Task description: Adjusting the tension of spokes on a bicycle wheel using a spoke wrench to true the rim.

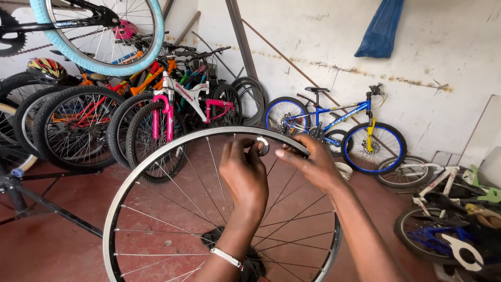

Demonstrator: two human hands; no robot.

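Centrally, one upright bare wheel rim (156, 156); two hands: left hand (244, 172) pinches a small round tool (262, 145), right hand (313, 163) grips its top.

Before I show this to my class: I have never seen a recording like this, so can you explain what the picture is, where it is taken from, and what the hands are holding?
There is one picture, from a camera worn on a person's head, looking down at their own bare hands. There is no machine. The left hand and right hand meet at the top of a bare bicycle wheel rim with thin spokes; the left pinches a small round metal tool there. Behind, on the red floor, stand a blue bicycle, a pink and white bicycle and others against a white wall.
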